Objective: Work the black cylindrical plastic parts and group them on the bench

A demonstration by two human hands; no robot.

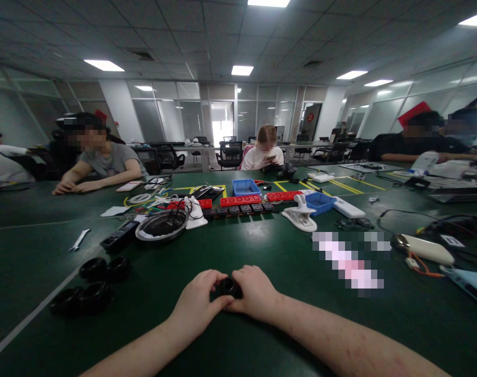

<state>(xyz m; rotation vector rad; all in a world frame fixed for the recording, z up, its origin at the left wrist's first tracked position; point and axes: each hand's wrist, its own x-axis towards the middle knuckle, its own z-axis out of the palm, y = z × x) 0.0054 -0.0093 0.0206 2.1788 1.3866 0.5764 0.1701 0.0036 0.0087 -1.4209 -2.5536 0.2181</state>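
Both hands meet low in the middle of the view, around a small black round part (230,286) with a hole in its face. My left hand (201,296) pinches it from the left between thumb and fingers. From the right, my right hand (256,293) closes on the same part, its fingertips near those of the left. Much of the part is hidden by the fingers. Off to the left, several glossy black rings (95,297) lie in a cluster on the green table (175,356).
An open-end wrench (80,240), a black device (119,235) and a round metal tray (162,226) lie left. Farther back are red power strips (240,200), blue bins (246,187) and a white clip stand (301,213). A power bank (424,248) lies right. People sit around the table.
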